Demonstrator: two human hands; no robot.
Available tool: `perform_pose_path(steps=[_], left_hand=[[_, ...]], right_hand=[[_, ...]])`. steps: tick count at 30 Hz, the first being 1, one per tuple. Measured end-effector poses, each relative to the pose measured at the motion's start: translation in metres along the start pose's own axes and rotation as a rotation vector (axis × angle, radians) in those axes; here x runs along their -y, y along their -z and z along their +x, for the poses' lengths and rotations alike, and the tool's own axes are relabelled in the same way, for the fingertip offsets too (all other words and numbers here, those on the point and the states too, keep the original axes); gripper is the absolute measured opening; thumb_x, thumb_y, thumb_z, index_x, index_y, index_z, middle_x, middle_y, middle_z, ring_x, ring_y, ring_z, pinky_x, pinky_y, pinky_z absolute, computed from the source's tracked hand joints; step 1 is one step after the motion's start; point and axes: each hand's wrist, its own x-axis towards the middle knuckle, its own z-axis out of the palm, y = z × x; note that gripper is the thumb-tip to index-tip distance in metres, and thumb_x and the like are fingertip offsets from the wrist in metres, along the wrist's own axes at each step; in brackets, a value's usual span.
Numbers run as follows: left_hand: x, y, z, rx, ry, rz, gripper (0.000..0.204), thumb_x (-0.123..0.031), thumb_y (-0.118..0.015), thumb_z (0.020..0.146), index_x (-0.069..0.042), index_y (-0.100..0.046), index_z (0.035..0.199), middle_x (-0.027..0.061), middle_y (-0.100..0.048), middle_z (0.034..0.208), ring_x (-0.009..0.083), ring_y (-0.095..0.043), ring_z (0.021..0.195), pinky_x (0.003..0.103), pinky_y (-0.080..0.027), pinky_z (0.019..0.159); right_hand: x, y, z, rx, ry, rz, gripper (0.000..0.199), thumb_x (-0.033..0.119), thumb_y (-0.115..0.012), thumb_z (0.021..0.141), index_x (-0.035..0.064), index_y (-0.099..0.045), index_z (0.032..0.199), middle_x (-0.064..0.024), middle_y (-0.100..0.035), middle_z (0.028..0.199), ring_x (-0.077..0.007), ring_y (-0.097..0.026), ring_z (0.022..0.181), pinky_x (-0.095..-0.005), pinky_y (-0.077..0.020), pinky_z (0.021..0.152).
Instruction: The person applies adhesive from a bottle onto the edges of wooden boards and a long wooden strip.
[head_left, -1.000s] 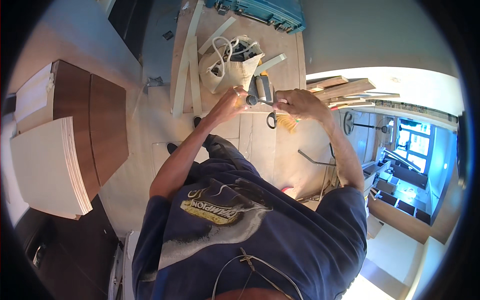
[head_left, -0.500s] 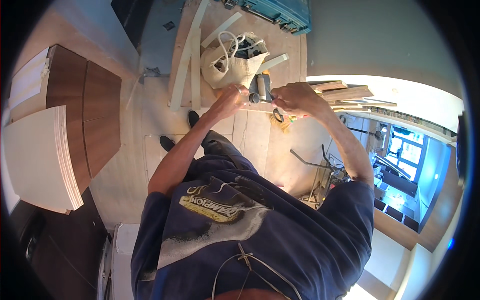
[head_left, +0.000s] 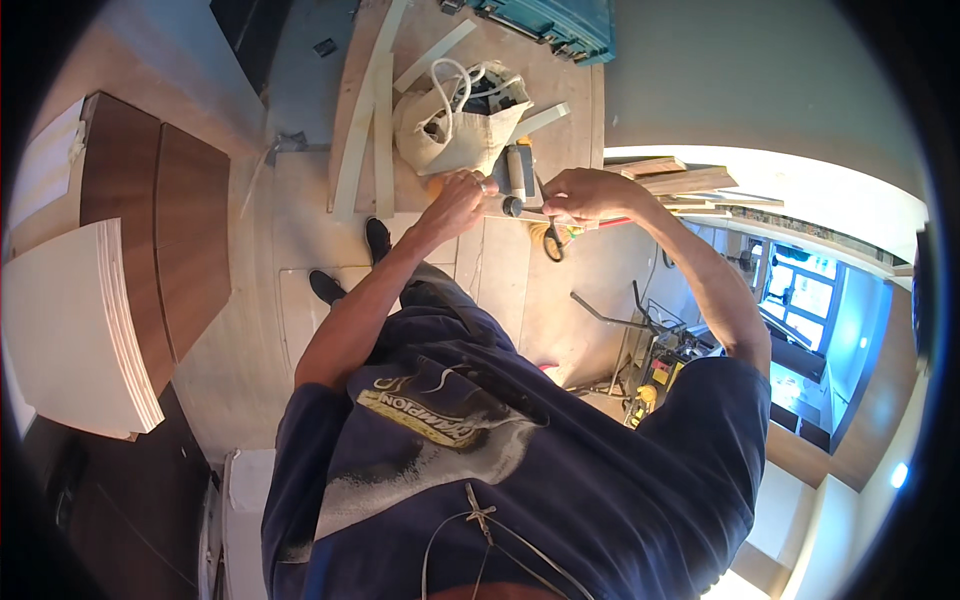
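Scissors (head_left: 547,240) with black loops, up in the air by the near edge of the bench (head_left: 565,85), toward its right corner; held in the right hand (head_left: 588,195), with fingers bent around the middle, one loop poking out below and a thin blade poking out above; just beside, a small pale thing with a dark round end (head_left: 512,206), held in the left hand (head_left: 455,205), with fingers curled in; too tiny to tell what kind of thing, or if touching the scissors.

Behind the hands, back from the near edge of the bench, a cream cloth bag (head_left: 455,140) with rope handles; just right of the bag, a pale tube (head_left: 516,172); near the bench's left edge, long pale strips (head_left: 383,150); at the far right corner, a blue-green case (head_left: 550,25); past the right edge, wood planks (head_left: 690,182) in a pile; past the near edge, two dark shoes (head_left: 377,240) on the floor (head_left: 500,290).
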Motion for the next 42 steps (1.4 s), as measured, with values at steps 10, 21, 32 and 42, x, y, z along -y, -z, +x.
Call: perform_pose_path(steps=[10,21,32,42], left_hand=[[-0.006,0.023,0.009,-0.004,0.05,-0.053,0.029,-0.001,-0.066,0.079,-0.007,-0.066,0.107,0.014,-0.068,0.109,0.0342,-0.062,0.112,0.048,-0.046,0.098],[0.0,0.02,0.013,0.03,0.079,-0.067,0.039,-0.004,-0.071,0.079,-0.008,-0.061,0.117,0.0119,-0.064,0.114,0.032,-0.06,0.114,0.046,-0.045,0.099],[0.012,0.022,0.013,-0.007,0.121,-0.16,0.047,-0.007,-0.075,0.083,-0.004,-0.059,0.127,0.0172,-0.063,0.121,0.0362,-0.059,0.117,0.046,-0.046,0.103],[0.009,0.016,0.01,-0.085,0.043,-0.121,0.042,-0.008,-0.078,0.08,-0.003,-0.06,0.119,0.0168,-0.064,0.115,0.0355,-0.061,0.112,0.045,-0.048,0.097]], right_hand=[[0.025,-0.012,-0.018,-0.258,0.033,-0.244,0.021,0.029,-0.058,0.103,0.0101,-0.066,0.109,-0.0097,-0.069,0.084,-0.029,-0.069,0.087,-0.0464,-0.0509,0.081],[0.036,0.01,-0.002,-0.245,0.129,-0.91,0.027,0.037,-0.052,0.107,0.0141,-0.061,0.118,-0.0117,-0.071,0.081,-0.0297,-0.072,0.087,-0.0481,-0.0513,0.08],[-0.023,-0.001,0.023,-0.141,0.19,0.269,0.041,0.046,-0.054,0.108,0.0066,-0.061,0.097,-0.0005,-0.041,0.061,-0.0125,-0.043,0.056,-0.0338,-0.0369,0.054],[-0.047,-0.033,0.03,-0.206,0.334,0.375,0.037,0.044,-0.057,0.106,0.0077,-0.062,0.103,-0.0012,-0.051,0.062,-0.0182,-0.053,0.055,-0.0352,-0.0424,0.054]])
